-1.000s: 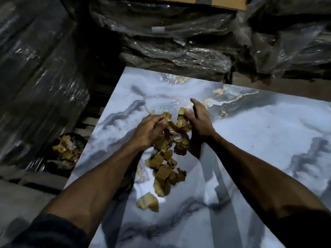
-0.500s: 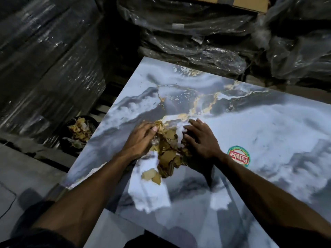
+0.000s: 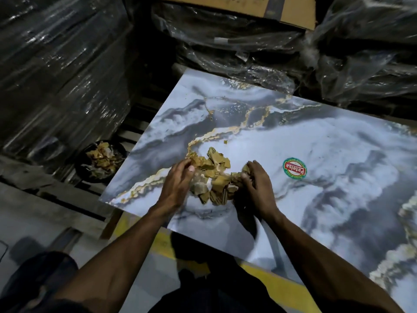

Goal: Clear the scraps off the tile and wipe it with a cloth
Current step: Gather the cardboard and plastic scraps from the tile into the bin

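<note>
From the head view, a round red-and-green sticker (image 3: 294,171) on the tile (image 3: 327,143) reads "Patelsa", seen upside down. The tile is glossy, marbled grey and white with gold veins, and lies flat with its near corner over a grey floor (image 3: 29,224) marked with a yellow stripe (image 3: 266,274). Behind and to the left stand stacks wrapped in clear plastic (image 3: 56,71), with a cardboard box (image 3: 259,7) on top at the back. A dark bowl (image 3: 100,161) of brown pieces sits on the floor just beside the tile's left edge.

The scraps (image 3: 214,177), brown torn bits, are heaped on the tile between the two hands. The left hand (image 3: 178,186) has its fingers curled round scraps at the heap's left side. The right hand (image 3: 257,186) curls its fingers over scraps at the right side, pinching some.
</note>
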### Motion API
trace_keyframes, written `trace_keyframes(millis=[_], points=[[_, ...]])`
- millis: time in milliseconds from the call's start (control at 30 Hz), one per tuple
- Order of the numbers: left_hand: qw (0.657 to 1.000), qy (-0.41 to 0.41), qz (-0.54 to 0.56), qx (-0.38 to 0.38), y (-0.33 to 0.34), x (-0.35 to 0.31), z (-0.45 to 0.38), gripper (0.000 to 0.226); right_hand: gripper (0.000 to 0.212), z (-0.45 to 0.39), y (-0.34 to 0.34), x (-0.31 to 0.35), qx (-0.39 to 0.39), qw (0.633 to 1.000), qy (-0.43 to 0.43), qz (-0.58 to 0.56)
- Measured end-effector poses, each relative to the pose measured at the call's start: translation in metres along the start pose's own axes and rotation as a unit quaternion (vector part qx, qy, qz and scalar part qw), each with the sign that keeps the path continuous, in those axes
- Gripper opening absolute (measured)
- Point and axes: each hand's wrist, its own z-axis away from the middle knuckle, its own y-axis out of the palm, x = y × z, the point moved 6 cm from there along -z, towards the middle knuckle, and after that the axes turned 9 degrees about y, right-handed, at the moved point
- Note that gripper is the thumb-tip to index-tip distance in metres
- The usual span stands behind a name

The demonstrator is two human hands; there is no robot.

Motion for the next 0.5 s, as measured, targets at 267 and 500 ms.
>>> trace_keyframes(millis=[267, 500], points=[[0.997, -0.045, -0.031, -0.053, 0.022, -0.012, 0.022, 0.080, 0.060, 0.013, 0.029, 0.026, -0.034, 0.998, 0.016, 0.040], [0.981, -0.014, 0.036, -0.188, 0.008, -0.016, 0.044, 0.081, 0.071, -0.033, 0.019, 0.030, 0.069, 0.993, -0.019, -0.098]])
